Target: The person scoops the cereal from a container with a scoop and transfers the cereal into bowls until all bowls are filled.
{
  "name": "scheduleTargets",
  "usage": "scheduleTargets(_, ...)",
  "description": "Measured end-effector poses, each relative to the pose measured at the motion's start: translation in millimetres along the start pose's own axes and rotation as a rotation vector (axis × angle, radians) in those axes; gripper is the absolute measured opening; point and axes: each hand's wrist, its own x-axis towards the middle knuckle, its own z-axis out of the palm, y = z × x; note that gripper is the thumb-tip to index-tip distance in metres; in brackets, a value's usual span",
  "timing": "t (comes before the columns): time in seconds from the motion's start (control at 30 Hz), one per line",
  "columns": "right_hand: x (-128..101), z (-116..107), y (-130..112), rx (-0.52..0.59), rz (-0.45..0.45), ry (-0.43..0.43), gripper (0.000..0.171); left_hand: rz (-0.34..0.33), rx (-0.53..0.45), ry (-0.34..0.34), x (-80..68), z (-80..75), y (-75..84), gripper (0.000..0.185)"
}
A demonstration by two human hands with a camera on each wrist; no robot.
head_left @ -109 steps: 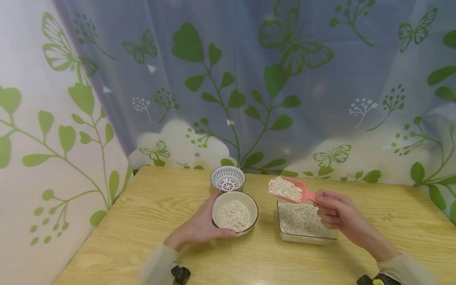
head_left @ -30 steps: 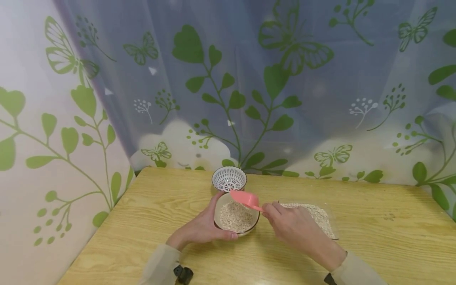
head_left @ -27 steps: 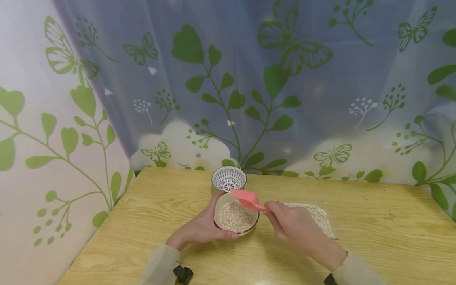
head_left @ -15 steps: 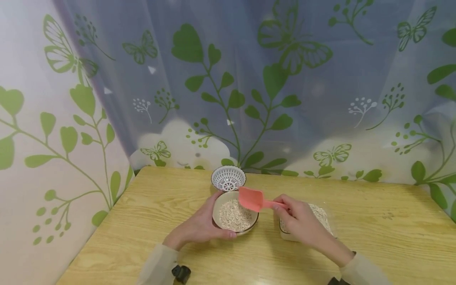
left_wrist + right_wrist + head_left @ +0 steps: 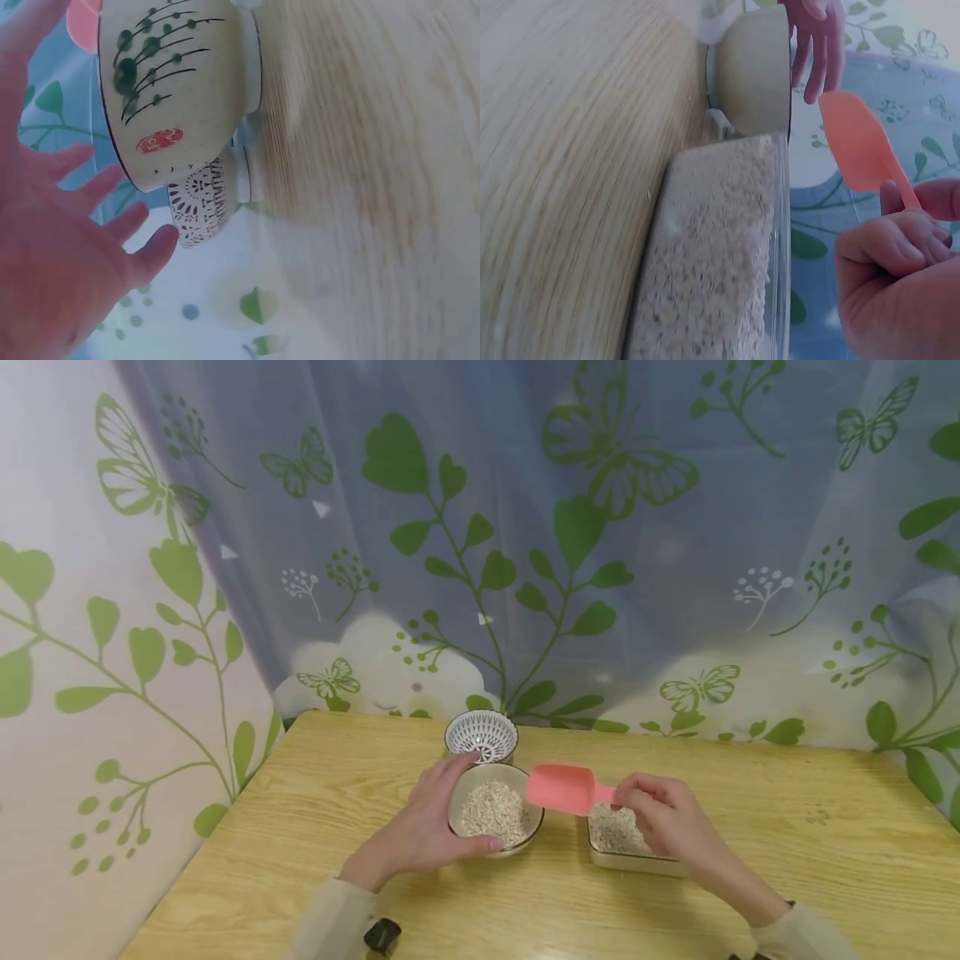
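A beige bowl holding oats stands on the wooden table. My left hand lies at its left side with the fingers straight and spread and the thumb at the front rim. My right hand pinches the handle of a pink scoop. The scoop hangs empty between the bowl and a clear container of oats. A white patterned bowl stands just behind the beige one.
A leaf and butterfly printed curtain hangs close behind the table's far edge and along its left side. Bare wood stretches to the right of the container and in front of both hands.
My right hand has carried the scoop from over the beige bowl rightward to the container's near corner. The left fingers have straightened and spread away from the bowl's back.
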Motion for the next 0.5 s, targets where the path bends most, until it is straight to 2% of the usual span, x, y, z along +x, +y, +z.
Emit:
scheduleTargets(0.13,-3,-13,3,0.073,0.073,0.015,0.023,0.057,0.153,0.02,0.5,1.7,5.1,0.107)
scheduleTargets(0.27,-7,-25,6,0.104,0.084,0.022,0.027,0.097,0.288,0.023,1.6,4.5,8.8,0.104)
scheduleTargets(0.4,-11,-35,7,0.112,0.089,0.019,0.029,0.127,0.363,0.036,2.4,8.3,14.1,0.101)
scheduleTargets(0.5,-14,-43,10,0.114,0.095,0.02,0.03,0.137,0.382,0.039,3.6,11.3,19.7,0.1)
